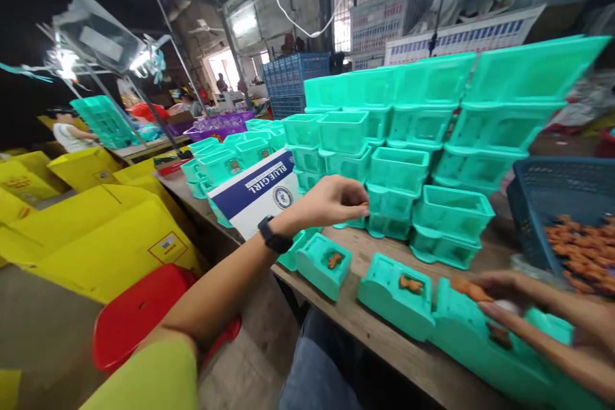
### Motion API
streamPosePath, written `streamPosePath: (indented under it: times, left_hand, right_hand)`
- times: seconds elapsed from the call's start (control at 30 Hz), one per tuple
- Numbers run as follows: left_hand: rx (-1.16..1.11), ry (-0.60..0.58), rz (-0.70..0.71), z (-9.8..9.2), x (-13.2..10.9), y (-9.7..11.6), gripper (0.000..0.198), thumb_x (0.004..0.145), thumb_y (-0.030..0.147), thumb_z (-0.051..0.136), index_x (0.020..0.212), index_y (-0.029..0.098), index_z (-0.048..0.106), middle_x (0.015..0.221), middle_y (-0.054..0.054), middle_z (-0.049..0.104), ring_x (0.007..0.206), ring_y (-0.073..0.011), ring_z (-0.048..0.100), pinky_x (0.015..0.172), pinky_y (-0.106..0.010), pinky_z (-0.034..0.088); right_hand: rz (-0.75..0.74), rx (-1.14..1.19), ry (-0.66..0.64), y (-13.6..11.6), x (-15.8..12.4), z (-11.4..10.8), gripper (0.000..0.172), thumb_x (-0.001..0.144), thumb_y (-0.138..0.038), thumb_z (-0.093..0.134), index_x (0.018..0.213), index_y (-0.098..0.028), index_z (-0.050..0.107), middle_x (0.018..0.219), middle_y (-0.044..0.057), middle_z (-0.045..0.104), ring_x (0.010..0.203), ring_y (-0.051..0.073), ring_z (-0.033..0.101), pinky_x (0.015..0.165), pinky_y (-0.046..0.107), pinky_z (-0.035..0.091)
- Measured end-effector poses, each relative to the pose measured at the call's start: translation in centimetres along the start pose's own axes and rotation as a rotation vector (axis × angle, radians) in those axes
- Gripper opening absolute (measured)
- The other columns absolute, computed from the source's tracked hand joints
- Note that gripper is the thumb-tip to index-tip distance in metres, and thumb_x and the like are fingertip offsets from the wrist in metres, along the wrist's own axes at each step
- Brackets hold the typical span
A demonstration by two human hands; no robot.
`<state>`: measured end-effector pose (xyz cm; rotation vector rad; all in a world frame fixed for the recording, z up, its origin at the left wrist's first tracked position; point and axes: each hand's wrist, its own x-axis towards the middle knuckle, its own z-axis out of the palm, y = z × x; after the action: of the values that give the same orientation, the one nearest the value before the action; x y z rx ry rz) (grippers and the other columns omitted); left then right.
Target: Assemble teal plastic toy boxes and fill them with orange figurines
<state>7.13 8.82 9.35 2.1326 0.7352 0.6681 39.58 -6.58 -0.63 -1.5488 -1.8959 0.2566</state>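
My left hand, with a black watch on its wrist, reaches over the table. Its fingers are curled together beside a stack of green plastic boxes; what they pinch, if anything, is hidden. At the right, my right hand is blurred, its fingers closed around small orange-brown figures above a green holder. Two more green holders along the front edge, one on the left and one in the middle, each have an orange-brown figure lying on top.
Stacked green boxes rise behind my hands. A blue basket of orange-brown pieces stands at the right. A white-and-blue carton leans left of the stacks. Yellow cartons and a red stool are on the left. People work farther back.
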Motion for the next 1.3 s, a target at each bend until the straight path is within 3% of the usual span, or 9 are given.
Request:
streamPosePath:
  times: [0.1,0.23,0.5,0.7,0.9,1.0,1.1,1.17,1.3]
  left_hand:
    - [-0.076,0.100,-0.117,-3.4,-4.4,-4.1,0.028,0.080,0.040,0.080,0.085,0.013,0.073,0.075,-0.004,0.072,0.070,-0.0155,0.065,0.065,-0.025,0.049]
    - [-0.108,0.188,-0.189,-6.1,-8.2,-8.4,0.034,0.074,0.045,0.082,0.083,0.013,0.072,0.074,-0.006,0.073,0.070,-0.0177,0.068,0.065,-0.026,0.053]
    - [-0.113,0.227,-0.251,-6.5,-10.8,-13.4,0.029,0.080,0.041,0.077,0.084,0.013,0.070,0.071,-0.005,0.072,0.068,-0.0181,0.068,0.062,-0.026,0.052]
    - [0.013,0.283,-0.177,-7.1,-13.2,-12.8,0.014,0.089,0.030,0.069,0.095,0.017,0.071,0.095,-0.007,0.074,0.094,-0.0220,0.067,0.087,-0.033,0.051]
    - [0.146,-0.052,-0.074,-6.0,-16.5,-11.4,0.002,0.093,0.023,0.069,0.092,0.022,0.069,0.108,-0.004,0.076,0.127,-0.0262,0.061,0.124,-0.046,0.021]
    - [0.203,-0.117,-0.061,-4.9,-16.2,-12.2,0.004,0.097,0.022,0.065,0.095,0.022,0.067,0.109,-0.006,0.074,0.124,-0.0268,0.059,0.119,-0.048,0.023]
    - [0.166,-0.101,-0.059,-5.1,-15.2,-12.8,0.007,0.099,0.025,0.062,0.098,0.020,0.068,0.105,-0.008,0.072,0.113,-0.0260,0.059,0.113,-0.046,0.030]
    - [0.121,-0.093,-0.055,-6.0,-14.6,-12.8,0.012,0.099,0.029,0.062,0.100,0.019,0.068,0.105,-0.008,0.072,0.109,-0.0248,0.059,0.110,-0.043,0.034]
    - [-0.037,-0.159,-0.083,-9.1,-12.7,-12.7,0.032,0.095,0.049,0.069,0.101,0.017,0.071,0.101,-0.009,0.073,0.095,-0.0212,0.064,0.094,-0.033,0.049]
  right_hand:
    - [-0.099,0.137,-0.225,-5.1,4.5,2.8,0.040,0.090,-0.068,0.059,0.099,-0.036,0.080,0.099,0.004,0.084,0.085,0.029,0.080,0.072,0.035,0.066]
    - [-0.208,0.183,-0.273,-9.7,9.9,7.4,0.046,0.093,-0.067,0.055,0.097,-0.027,0.077,0.094,0.007,0.083,0.081,0.027,0.079,0.067,0.032,0.062]
    - [-0.384,0.042,-0.353,-11.9,18.0,13.1,0.031,0.094,-0.047,0.053,0.096,-0.023,0.071,0.089,0.008,0.079,0.076,0.023,0.073,0.065,0.032,0.054]
    - [-0.378,0.145,-0.474,-13.9,17.3,15.4,0.034,0.098,-0.051,0.054,0.106,-0.023,0.071,0.097,0.009,0.078,0.083,0.024,0.072,0.072,0.035,0.056]
    - [-0.303,0.191,-0.461,-14.8,14.7,16.3,0.040,0.099,-0.059,0.051,0.111,-0.026,0.072,0.108,0.008,0.077,0.092,0.025,0.072,0.081,0.037,0.057]
    - [-0.300,0.178,-0.453,-14.4,14.3,15.8,0.040,0.098,-0.059,0.053,0.109,-0.026,0.073,0.106,0.008,0.078,0.092,0.025,0.073,0.082,0.038,0.058]
    - [-0.255,0.135,-0.442,-13.3,14.6,15.1,0.041,0.099,-0.057,0.052,0.111,-0.024,0.072,0.101,0.008,0.079,0.073,0.021,0.072,0.065,0.033,0.056]
    - [-0.278,0.073,-0.416,-12.4,15.4,14.8,0.038,0.100,-0.053,0.050,0.112,-0.023,0.070,0.100,0.008,0.079,0.069,0.021,0.072,0.061,0.031,0.054]
    - [-0.442,-0.256,-0.371,-11.2,18.3,15.1,0.027,0.104,-0.036,0.045,0.114,-0.021,0.065,0.109,0.011,0.076,0.092,0.023,0.073,0.072,0.031,0.053]
